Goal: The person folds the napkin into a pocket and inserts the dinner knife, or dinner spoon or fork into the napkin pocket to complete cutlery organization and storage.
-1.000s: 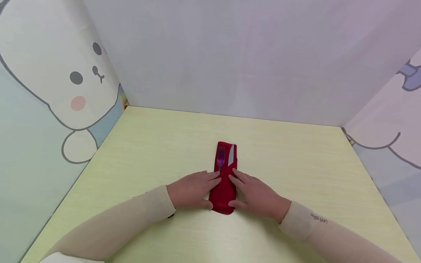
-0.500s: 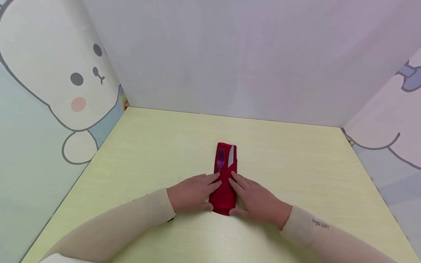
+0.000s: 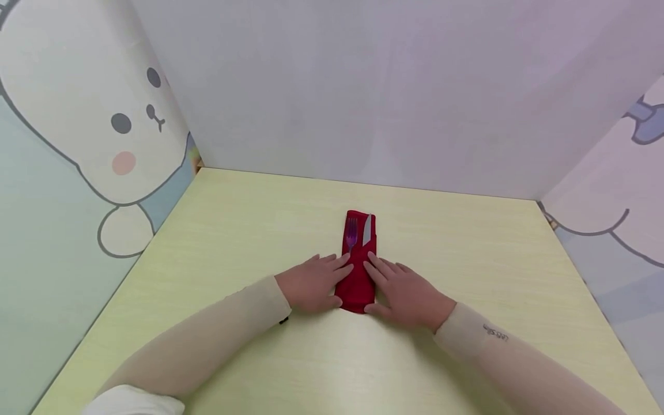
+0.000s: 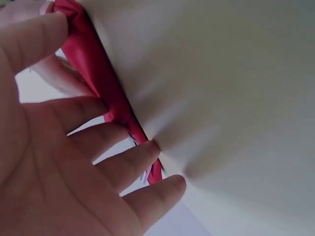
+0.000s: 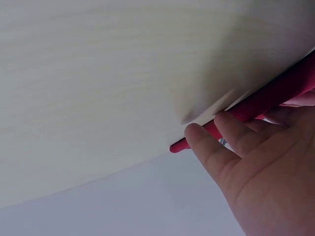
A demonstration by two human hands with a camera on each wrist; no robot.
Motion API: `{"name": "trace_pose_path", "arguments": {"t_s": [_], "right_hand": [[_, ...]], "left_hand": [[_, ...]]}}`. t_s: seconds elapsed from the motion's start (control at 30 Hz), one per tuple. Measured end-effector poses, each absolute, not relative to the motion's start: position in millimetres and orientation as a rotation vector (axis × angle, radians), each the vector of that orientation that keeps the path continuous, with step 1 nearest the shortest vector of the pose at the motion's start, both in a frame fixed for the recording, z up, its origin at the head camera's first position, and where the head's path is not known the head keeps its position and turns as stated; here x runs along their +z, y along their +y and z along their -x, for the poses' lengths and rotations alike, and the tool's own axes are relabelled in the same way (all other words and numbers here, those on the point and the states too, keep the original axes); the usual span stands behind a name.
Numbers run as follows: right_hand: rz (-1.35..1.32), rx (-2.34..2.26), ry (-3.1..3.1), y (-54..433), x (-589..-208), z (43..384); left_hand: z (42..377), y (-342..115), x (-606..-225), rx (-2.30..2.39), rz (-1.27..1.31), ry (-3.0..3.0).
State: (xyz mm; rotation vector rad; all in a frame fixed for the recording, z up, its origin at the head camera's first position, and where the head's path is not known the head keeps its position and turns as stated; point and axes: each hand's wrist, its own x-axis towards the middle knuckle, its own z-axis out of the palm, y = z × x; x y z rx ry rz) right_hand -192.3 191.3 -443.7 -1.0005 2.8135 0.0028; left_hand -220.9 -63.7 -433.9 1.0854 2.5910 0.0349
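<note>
A folded red napkin (image 3: pixel 357 288) lies flat near the middle of the table, long side pointing away from me. From its folded pocket stick out a purple fork (image 3: pixel 352 233) on the left and a silver knife (image 3: pixel 367 229) on the right. My left hand (image 3: pixel 315 283) rests along the napkin's left edge, fingers spread and straight, fingertips on the cloth. On the opposite edge my right hand (image 3: pixel 407 293) touches the cloth with extended fingers. The handles of fork and knife are hidden inside the fold. In the left wrist view the red cloth (image 4: pixel 96 59) runs along my fingertips.
The pale yellow wooden table (image 3: pixel 249 219) reaches back to a plain light wall (image 3: pixel 363 98). Side panels with cartoon figures (image 3: pixel 104 127) border it left and right.
Both hands and the napkin, with the fork and knife in it, have moved a little farther away from me over the last half second. Before that they hardly moved.
</note>
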Motion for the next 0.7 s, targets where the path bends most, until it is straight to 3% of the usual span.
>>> {"name": "trace_pose_path", "arguments": {"t_s": [0.37, 0.7], "right_hand": [[0.956, -0.129, 2.798, 194, -438, 206], [0.832, -0.215, 2.895, 200, -432, 192]], "left_hand": [[227, -57, -428, 0.086, -1.03, 2.604], [208, -86, -422, 0.318, -0.876, 2.679]]}}
